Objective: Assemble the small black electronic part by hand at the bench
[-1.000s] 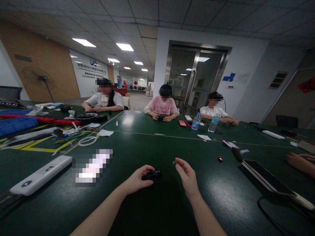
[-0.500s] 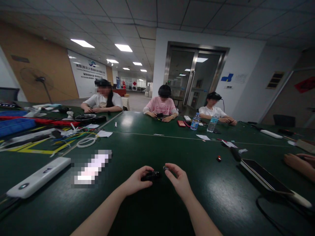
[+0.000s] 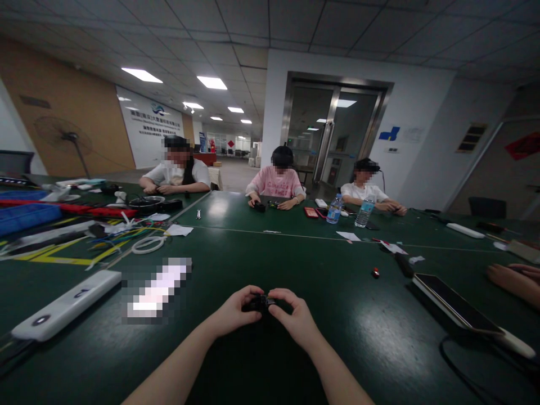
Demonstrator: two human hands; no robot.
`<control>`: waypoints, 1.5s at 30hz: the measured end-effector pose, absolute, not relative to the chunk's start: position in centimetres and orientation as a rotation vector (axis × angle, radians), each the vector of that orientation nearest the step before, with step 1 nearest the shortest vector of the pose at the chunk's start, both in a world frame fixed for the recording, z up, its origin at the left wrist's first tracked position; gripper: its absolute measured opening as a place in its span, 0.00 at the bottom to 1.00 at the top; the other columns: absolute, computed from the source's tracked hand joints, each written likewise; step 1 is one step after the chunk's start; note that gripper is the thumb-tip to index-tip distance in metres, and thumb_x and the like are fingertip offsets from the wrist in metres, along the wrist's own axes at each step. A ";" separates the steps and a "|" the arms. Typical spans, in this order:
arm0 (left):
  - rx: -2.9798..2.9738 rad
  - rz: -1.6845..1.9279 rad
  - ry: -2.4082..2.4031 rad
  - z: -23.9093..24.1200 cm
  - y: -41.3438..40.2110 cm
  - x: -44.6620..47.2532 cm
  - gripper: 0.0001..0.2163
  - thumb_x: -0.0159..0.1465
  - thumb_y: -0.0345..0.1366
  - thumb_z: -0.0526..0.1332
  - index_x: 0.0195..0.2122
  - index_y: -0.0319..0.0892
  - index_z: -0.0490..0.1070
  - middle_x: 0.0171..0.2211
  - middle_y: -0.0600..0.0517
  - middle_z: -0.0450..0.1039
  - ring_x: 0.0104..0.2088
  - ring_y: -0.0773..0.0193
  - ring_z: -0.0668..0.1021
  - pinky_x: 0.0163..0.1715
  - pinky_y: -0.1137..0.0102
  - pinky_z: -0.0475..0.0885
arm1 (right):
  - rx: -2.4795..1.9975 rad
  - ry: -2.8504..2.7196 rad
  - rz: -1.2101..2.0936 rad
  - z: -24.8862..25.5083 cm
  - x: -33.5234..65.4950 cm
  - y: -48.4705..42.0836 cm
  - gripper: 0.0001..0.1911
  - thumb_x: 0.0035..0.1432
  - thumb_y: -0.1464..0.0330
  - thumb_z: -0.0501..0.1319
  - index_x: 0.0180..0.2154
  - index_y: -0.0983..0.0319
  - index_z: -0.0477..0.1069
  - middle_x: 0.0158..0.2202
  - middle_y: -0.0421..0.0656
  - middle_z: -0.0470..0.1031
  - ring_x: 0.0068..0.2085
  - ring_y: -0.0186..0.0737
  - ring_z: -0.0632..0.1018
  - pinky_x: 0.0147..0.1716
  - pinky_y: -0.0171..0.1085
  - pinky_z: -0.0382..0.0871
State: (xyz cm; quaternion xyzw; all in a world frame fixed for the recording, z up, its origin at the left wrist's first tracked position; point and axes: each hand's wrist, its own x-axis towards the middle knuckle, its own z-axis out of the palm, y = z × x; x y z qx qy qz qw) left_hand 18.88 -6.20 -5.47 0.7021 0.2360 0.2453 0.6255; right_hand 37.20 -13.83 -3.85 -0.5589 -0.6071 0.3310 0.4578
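Over the dark green table (image 3: 236, 259), my left hand (image 3: 233, 308) is closed around a small black object (image 3: 255, 304); its exact kind cannot be made out. My right hand (image 3: 298, 318) pinches a small silvery piece (image 3: 270, 302) between thumb and fingers, up against the right end of the black object. Fingertips of both hands almost meet there and hide part of both things. A small red item (image 3: 375, 273) lies on the table farther to the right.
To my left are a white power strip (image 3: 67, 304) and a blurred-out bright phone-like slab (image 3: 160, 287). A dark-screened device (image 3: 458, 301) lies on the right. Cables (image 3: 147, 243), water bottles (image 3: 334, 209) and papers lie beyond. Several people sit around the table; one person's hand (image 3: 512, 281) shows at right.
My right hand has moved left, bringing the silvery piece against the black object. My left hand has stayed in place. Across the table, the middle person's hands have moved apart.
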 end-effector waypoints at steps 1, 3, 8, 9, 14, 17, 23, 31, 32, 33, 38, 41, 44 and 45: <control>1.615 0.564 0.550 -5.4 -6.2 18.9 0.20 0.54 0.27 0.63 0.47 0.43 0.62 0.42 0.51 0.70 0.44 0.61 0.73 0.44 0.65 0.68 | -1.388 -1.511 0.815 -4.1 37.1 -13.7 0.12 0.50 0.65 0.62 0.39 0.56 0.73 0.46 0.42 0.71 0.51 0.44 0.70 0.53 0.45 0.60; 1.622 0.561 0.576 -5.3 -6.3 19.0 0.19 0.53 0.28 0.63 0.47 0.42 0.62 0.40 0.51 0.70 0.41 0.61 0.74 0.41 0.66 0.69 | -1.421 -1.539 0.801 -4.5 37.1 -13.6 0.13 0.49 0.66 0.63 0.39 0.56 0.74 0.48 0.43 0.70 0.51 0.44 0.69 0.54 0.45 0.60; 1.624 0.540 0.610 -5.2 -6.3 19.0 0.19 0.53 0.29 0.63 0.47 0.42 0.63 0.40 0.51 0.70 0.41 0.61 0.74 0.40 0.66 0.69 | -1.529 -1.612 0.783 -4.9 37.0 -13.5 0.12 0.48 0.66 0.63 0.39 0.54 0.73 0.48 0.41 0.68 0.51 0.44 0.69 0.53 0.46 0.60; 1.628 0.534 0.612 -5.2 -6.3 19.0 0.19 0.54 0.30 0.63 0.47 0.42 0.63 0.40 0.51 0.70 0.41 0.60 0.74 0.40 0.65 0.69 | -1.539 -1.629 0.778 -4.8 37.0 -13.5 0.12 0.48 0.66 0.63 0.39 0.53 0.73 0.49 0.40 0.68 0.52 0.44 0.69 0.53 0.46 0.60; 1.653 0.538 0.605 -5.3 -6.3 18.8 0.20 0.54 0.30 0.63 0.47 0.43 0.62 0.42 0.51 0.71 0.44 0.59 0.74 0.44 0.64 0.68 | -1.507 -1.668 0.753 -4.4 36.9 -13.8 0.15 0.49 0.68 0.62 0.41 0.52 0.71 0.49 0.39 0.68 0.52 0.44 0.68 0.53 0.45 0.60; 1.634 0.530 0.583 -5.4 -6.2 18.8 0.20 0.55 0.30 0.63 0.48 0.43 0.61 0.42 0.51 0.71 0.44 0.59 0.74 0.45 0.65 0.68 | -1.447 -1.642 0.784 -3.8 37.1 -14.1 0.19 0.48 0.70 0.63 0.44 0.53 0.69 0.48 0.39 0.69 0.52 0.43 0.69 0.53 0.44 0.61; 1.625 0.530 0.605 -5.5 -6.2 18.8 0.20 0.54 0.31 0.63 0.48 0.43 0.61 0.41 0.51 0.71 0.42 0.60 0.74 0.42 0.66 0.68 | -1.439 -1.596 0.835 -3.1 37.2 -14.5 0.14 0.50 0.71 0.61 0.41 0.55 0.72 0.47 0.40 0.70 0.51 0.41 0.69 0.53 0.43 0.61; 1.613 0.528 0.598 -5.4 -6.2 18.8 0.20 0.54 0.32 0.63 0.47 0.43 0.62 0.40 0.51 0.72 0.39 0.61 0.74 0.38 0.68 0.68 | -1.430 -1.585 0.839 -3.4 37.2 -14.3 0.12 0.49 0.71 0.62 0.38 0.55 0.73 0.47 0.40 0.69 0.51 0.41 0.70 0.53 0.43 0.61; 1.609 0.529 0.600 -5.4 -6.2 18.8 0.20 0.54 0.32 0.63 0.47 0.43 0.62 0.40 0.51 0.72 0.39 0.61 0.74 0.37 0.68 0.68 | -1.424 -1.580 0.832 -3.4 37.2 -14.3 0.14 0.48 0.71 0.62 0.40 0.55 0.72 0.47 0.40 0.70 0.50 0.41 0.70 0.52 0.42 0.61; 1.605 0.531 0.604 -5.5 -6.2 18.8 0.20 0.54 0.31 0.63 0.47 0.43 0.62 0.40 0.51 0.72 0.38 0.62 0.74 0.37 0.68 0.68 | -1.427 -1.576 0.828 -3.3 37.2 -14.3 0.15 0.48 0.71 0.62 0.41 0.55 0.71 0.46 0.40 0.71 0.50 0.41 0.70 0.52 0.42 0.61; 1.599 0.542 0.594 -5.4 -6.2 18.8 0.20 0.54 0.31 0.64 0.47 0.43 0.62 0.40 0.51 0.71 0.40 0.61 0.74 0.38 0.68 0.68 | -1.490 -1.579 0.848 -3.0 37.3 -14.3 0.15 0.49 0.70 0.61 0.42 0.55 0.70 0.45 0.39 0.72 0.49 0.42 0.71 0.51 0.43 0.61; 1.613 0.544 0.590 -5.2 -6.3 18.8 0.19 0.53 0.32 0.63 0.46 0.43 0.62 0.41 0.50 0.71 0.42 0.59 0.74 0.41 0.66 0.67 | -1.511 -1.574 0.866 -3.1 37.3 -14.2 0.14 0.50 0.69 0.60 0.42 0.54 0.70 0.44 0.38 0.72 0.48 0.42 0.71 0.51 0.43 0.61; 1.704 0.552 0.631 -5.1 -6.4 18.9 0.19 0.54 0.32 0.62 0.47 0.44 0.62 0.43 0.50 0.70 0.45 0.58 0.72 0.46 0.63 0.66 | -1.527 -1.561 0.886 -3.3 37.4 -14.1 0.13 0.51 0.68 0.60 0.41 0.54 0.70 0.43 0.38 0.72 0.48 0.42 0.71 0.49 0.42 0.62; 1.769 0.568 0.665 -5.0 -6.5 18.9 0.19 0.54 0.32 0.62 0.47 0.44 0.63 0.44 0.50 0.69 0.46 0.58 0.72 0.47 0.63 0.65 | -1.530 -1.558 0.884 -3.3 37.5 -14.1 0.14 0.50 0.68 0.60 0.41 0.54 0.70 0.43 0.38 0.72 0.48 0.42 0.71 0.49 0.42 0.62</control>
